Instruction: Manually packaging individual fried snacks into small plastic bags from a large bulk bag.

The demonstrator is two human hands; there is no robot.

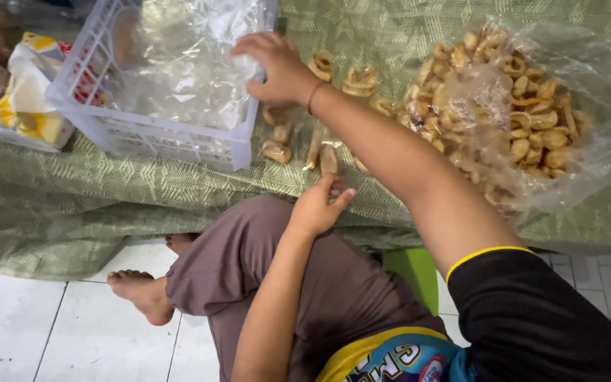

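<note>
Crackers between hands, beside basket

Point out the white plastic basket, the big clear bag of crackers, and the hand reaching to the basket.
white plastic basket (pixel 178 141), head view, on its front slatted wall.
clear bag of crackers (pixel 606 78), head view, on its bare plastic at the right.
right hand (pixel 277 67), head view, on the back of the hand.

A low surface draped in green patterned cloth carries a white plastic basket upper left, loose crackers at centre, a clear cracker bag upper right.
</note>
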